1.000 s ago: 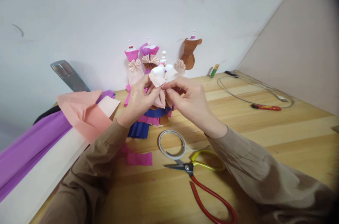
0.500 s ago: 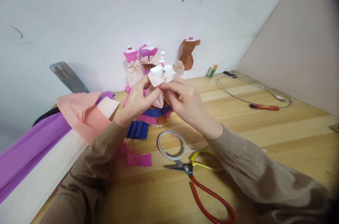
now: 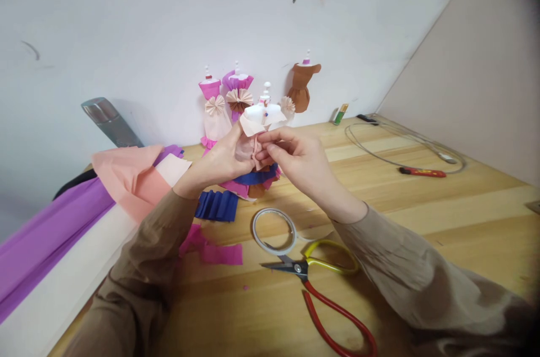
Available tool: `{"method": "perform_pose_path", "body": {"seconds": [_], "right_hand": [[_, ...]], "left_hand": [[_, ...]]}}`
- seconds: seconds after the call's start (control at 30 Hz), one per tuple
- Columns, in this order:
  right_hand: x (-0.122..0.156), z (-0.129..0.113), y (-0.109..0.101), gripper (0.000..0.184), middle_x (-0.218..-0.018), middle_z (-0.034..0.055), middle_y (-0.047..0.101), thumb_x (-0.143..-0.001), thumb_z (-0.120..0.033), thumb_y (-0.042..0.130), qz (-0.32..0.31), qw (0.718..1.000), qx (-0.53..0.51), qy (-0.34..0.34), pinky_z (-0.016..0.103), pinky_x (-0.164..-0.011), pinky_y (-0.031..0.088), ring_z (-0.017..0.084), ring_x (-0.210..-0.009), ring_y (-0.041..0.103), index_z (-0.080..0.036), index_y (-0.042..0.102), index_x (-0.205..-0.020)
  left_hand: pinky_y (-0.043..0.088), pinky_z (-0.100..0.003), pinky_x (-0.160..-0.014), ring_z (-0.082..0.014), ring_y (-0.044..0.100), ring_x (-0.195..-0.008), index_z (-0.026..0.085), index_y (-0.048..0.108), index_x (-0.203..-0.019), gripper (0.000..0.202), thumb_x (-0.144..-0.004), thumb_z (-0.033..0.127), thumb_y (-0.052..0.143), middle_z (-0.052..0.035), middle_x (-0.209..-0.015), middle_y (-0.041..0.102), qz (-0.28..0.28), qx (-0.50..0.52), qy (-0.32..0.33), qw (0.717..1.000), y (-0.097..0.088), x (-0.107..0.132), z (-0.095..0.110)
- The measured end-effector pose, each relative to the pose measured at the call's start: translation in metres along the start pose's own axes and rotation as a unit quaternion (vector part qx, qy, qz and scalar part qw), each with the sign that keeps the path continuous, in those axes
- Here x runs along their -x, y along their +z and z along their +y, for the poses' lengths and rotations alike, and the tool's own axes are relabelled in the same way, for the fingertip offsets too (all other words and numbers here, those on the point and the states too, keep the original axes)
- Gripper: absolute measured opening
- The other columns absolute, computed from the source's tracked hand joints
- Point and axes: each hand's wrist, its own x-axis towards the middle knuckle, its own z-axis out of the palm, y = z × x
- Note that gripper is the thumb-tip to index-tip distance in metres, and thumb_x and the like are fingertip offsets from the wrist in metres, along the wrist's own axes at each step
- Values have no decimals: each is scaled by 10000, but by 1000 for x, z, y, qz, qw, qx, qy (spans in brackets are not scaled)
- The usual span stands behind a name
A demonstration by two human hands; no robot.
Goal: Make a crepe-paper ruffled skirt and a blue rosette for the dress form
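A small white dress form [image 3: 265, 112] with a folded cream collar stands upright between my hands. It wears a paper dress with a pale pink bodice and a ruffled skirt [image 3: 255, 178] in blue, magenta and brown. My left hand [image 3: 223, 157] wraps round the form's waist from the left, thumb in front. My right hand [image 3: 295, 160] pinches the pale pink paper [image 3: 256, 156] at the front of the waist, its fingers bent close together. The fingertips partly hide the bodice.
Scissors [image 3: 299, 268] lie open before me beside a tape roll [image 3: 273, 231]. Blue pleated paper [image 3: 217, 206] and magenta scraps [image 3: 221, 254] lie left of them. Other dressed forms [image 3: 300, 87] stand along the wall. Paper sheets [image 3: 126, 177] are stacked left; a cable [image 3: 392, 154] and red cutter [image 3: 422, 172] lie right.
The dress form has shifted slightly right and now stands straighter. My right fingers have moved from the collar's edge down to the pink paper at the waist; my left thumb has slid lower.
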Motion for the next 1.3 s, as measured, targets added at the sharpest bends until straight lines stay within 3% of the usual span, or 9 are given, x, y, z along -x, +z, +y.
{"method": "perform_pose_path", "body": {"seconds": [0.1,0.3,0.5,0.73,0.87,0.97,1.1,1.3], "right_hand": [[1,-2,0,72,-772,39,677,-816,-205,581,3,1000,17,-14,362,-652,604,190,-707,694,-184,647,-838],[3,-8,-3,159,-702,28,687,-804,-177,548,-2,995,89,-34,320,-610,550,165,-629,653,-170,691,-873],[-1,-4,-9,181,-725,37,701,-771,-163,552,4,989,141,-43,305,-597,515,157,-620,623,-160,710,-860],[-3,-2,-12,163,-681,33,692,-759,-190,580,-7,991,133,-19,311,-580,519,165,-594,630,-158,701,-863],[0,-2,-9,141,-775,50,718,-782,-222,597,-18,988,147,-48,324,-620,530,174,-660,642,-173,696,-869],[2,-1,-6,150,-831,54,720,-801,-210,582,-24,981,175,-82,351,-677,541,197,-752,655,-194,695,-897],[7,-2,-4,150,-774,41,688,-818,-167,548,-31,966,230,-118,364,-667,525,206,-739,638,-218,687,-841],[14,-8,2,127,-753,32,669,-840,-159,561,-40,947,271,-165,359,-647,503,188,-676,596,-219,664,-796]], "left_hand": [[445,-425,-1078,-314,521,-1296,166,431,-1374,654,-783,279,687,-118,-1367,573,-16,36,-9,999,-2,0,2],[508,-432,-1007,-307,609,-1189,130,504,-1295,564,-824,378,689,-146,-1269,630,22,95,-44,994,-2,-1,1],[531,-430,-991,-305,621,-1187,147,502,-1308,650,-761,383,764,-151,-1311,620,-37,126,-70,989,-8,2,1],[499,-475,-1030,-321,622,-1186,157,488,-1338,663,-769,353,765,-157,-1317,616,-60,116,-58,990,-15,4,-1],[427,-484,-1104,-347,515,-1318,179,464,-1389,761,-732,365,799,-149,-1419,548,-94,75,-46,992,-29,5,-7],[438,-453,-1088,-338,514,-1321,165,510,-1358,676,-775,401,755,-145,-1408,563,-112,111,-35,987,-37,7,-10],[483,-400,-1019,-293,607,-1209,138,633,-1217,473,-841,418,694,-138,-1298,653,-70,158,-74,982,-40,9,-5],[493,-400,-987,-269,642,-1122,121,702,-1103,421,-828,440,707,-115,-1139,726,-2,175,-97,980,-36,7,-1]]}}
